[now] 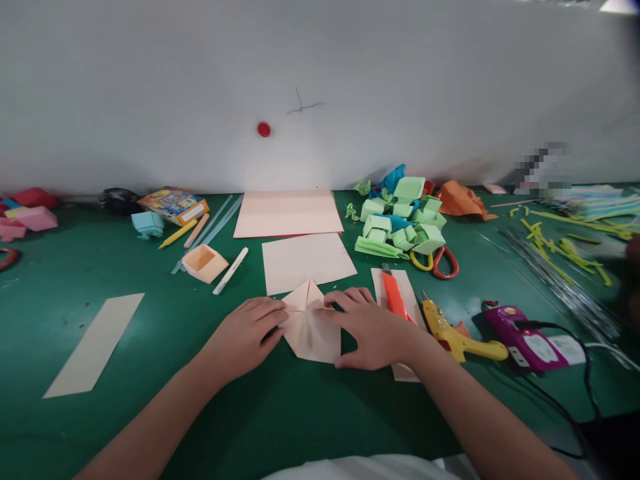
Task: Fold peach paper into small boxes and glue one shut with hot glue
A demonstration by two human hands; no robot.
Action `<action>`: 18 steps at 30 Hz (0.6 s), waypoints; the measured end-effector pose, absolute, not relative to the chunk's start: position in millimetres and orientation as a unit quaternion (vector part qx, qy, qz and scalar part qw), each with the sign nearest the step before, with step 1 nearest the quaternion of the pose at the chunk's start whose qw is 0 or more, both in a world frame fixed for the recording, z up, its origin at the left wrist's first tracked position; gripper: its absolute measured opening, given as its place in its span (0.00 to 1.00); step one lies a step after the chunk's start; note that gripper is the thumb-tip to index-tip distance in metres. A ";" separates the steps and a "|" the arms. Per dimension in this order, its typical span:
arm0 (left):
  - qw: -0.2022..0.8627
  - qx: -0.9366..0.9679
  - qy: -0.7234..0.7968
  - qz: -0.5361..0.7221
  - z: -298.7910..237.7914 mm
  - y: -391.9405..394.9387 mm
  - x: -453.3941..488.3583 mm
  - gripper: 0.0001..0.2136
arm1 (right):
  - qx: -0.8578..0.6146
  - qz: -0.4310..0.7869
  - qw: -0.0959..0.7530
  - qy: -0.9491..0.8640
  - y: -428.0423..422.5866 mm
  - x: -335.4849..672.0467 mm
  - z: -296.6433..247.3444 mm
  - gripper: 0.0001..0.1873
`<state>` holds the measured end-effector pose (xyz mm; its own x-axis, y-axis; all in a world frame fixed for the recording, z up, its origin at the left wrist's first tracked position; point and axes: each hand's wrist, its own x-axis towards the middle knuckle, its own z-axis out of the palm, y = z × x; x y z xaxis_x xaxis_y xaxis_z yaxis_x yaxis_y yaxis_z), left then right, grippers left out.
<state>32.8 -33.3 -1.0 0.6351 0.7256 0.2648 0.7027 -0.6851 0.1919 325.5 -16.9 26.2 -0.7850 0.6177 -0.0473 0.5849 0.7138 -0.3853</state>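
A pale peach sheet of paper, partly folded to a point [309, 323], lies on the green table [150, 373] in front of me. My left hand [246, 335] presses its left edge with fingers curled down onto the fold. My right hand [371, 327] rests on its right side, fingers bent and pinching a flap near the top. A flat peach sheet [305, 261] lies just behind the folded one.
An orange utility knife [393, 293], a yellow glue gun [453, 331] and a purple glue gun [523, 339] lie to my right. Green folded pieces [403, 223], scissors [435, 261], a small peach paper box [204, 262], a paper strip [95, 345] and a larger peach sheet [287, 213] surround them.
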 end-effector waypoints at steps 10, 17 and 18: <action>0.036 0.916 0.370 0.152 -1.5 -33.1 32.8 0.12 | -0.285 0.198 0.053 -0.937 -18.9 324.9 34.5 0.34; 0.042 0.914 0.376 0.149 -2.5 -32.9 31.8 0.13 | -0.255 0.217 0.086 -0.939 -17.9 324.9 38.7 0.11; 0.042 0.913 0.377 0.147 -1.7 -33.2 31.9 0.13 | -0.251 0.218 0.086 -0.939 -17.9 324.9 38.1 0.09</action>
